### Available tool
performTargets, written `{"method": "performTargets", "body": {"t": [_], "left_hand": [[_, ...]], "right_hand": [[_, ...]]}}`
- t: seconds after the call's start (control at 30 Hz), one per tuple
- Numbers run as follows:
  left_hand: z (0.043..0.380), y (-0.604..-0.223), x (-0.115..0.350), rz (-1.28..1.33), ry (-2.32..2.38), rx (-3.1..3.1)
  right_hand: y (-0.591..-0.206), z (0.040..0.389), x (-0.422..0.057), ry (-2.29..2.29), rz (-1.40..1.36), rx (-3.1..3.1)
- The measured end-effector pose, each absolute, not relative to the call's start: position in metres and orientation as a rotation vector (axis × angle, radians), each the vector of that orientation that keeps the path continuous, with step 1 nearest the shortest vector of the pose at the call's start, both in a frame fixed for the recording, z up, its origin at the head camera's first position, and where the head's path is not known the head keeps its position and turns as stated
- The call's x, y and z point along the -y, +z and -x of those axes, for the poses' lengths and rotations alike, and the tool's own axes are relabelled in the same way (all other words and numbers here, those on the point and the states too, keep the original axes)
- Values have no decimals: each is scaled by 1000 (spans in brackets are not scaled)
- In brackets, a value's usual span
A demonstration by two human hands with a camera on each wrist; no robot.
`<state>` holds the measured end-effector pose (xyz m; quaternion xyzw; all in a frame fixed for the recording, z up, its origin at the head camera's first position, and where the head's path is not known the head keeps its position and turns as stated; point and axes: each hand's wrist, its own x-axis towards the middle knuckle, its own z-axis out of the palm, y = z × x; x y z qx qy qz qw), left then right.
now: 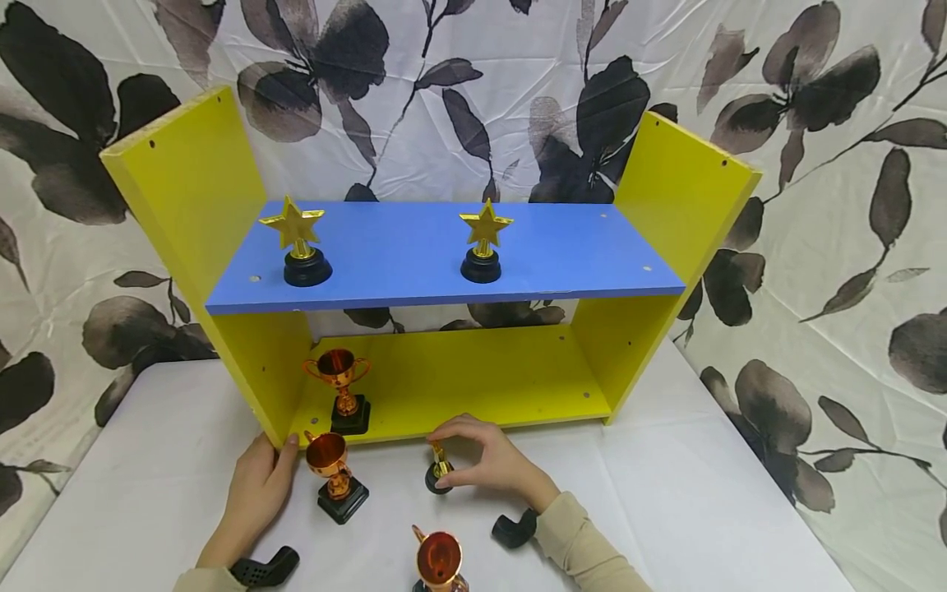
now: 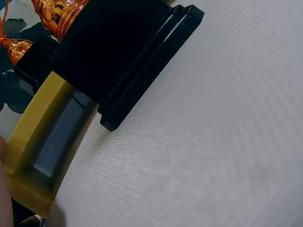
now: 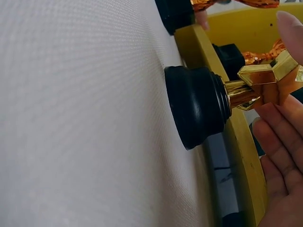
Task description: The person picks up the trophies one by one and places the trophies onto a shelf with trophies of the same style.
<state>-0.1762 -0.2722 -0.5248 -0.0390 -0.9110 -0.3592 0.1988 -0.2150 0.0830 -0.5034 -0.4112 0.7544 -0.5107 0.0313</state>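
My left hand [image 1: 251, 493] holds the lower left front corner of the yellow-and-blue shelf [image 1: 185, 205], thumb at its front edge. Just right of it on the table stands a copper-coloured trophy cup [image 1: 338, 485] on a square black base, its base large in the left wrist view. My right hand [image 1: 488, 460] has thumb and fingers around a small gold star trophy [image 3: 265, 85]. That trophy's round black base [image 3: 196, 106] is down on the white cloth, in front of the shelf. Another trophy cup [image 1: 440, 559] stands nearer me, partly cut off by the frame.
On the blue board stand two gold star trophies, one at left [image 1: 293, 234] and one near the middle [image 1: 484, 238]. A copper trophy cup [image 1: 338, 370] is on the left of the yellow bottom board [image 1: 481, 370]. Floral cloth [image 1: 814, 205] hangs behind the shelf.
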Motion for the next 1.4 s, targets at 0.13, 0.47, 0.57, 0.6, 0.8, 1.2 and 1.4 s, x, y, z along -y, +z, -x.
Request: {"method": "performTargets", "body": {"t": [0.13, 0.47, 0.57, 0.6, 0.8, 1.2, 1.4], "left_hand": [[176, -525, 273, 111, -1008, 2547], [176, -525, 274, 121, -1015, 2526], [176, -525, 274, 122, -1020, 2532], [176, -525, 274, 122, -1020, 2533], [176, -525, 272, 112, -1021, 2526], [177, -525, 273, 111, -1017, 2533], [178, -525, 273, 120, -1025, 2528]], "right_hand": [[-503, 215, -82, -1584, 1261, -2312], [-502, 214, -82, -1593, 1218, -2296], [-503, 214, -82, -1585, 1210, -2292], [-504, 215, -82, -1584, 1210, -2292], [-504, 215, -83, -1589, 1211, -2285], [-498, 210, -81, -1579, 1214, -2321], [-477, 201, -82, -1572, 1218, -2303]]}}
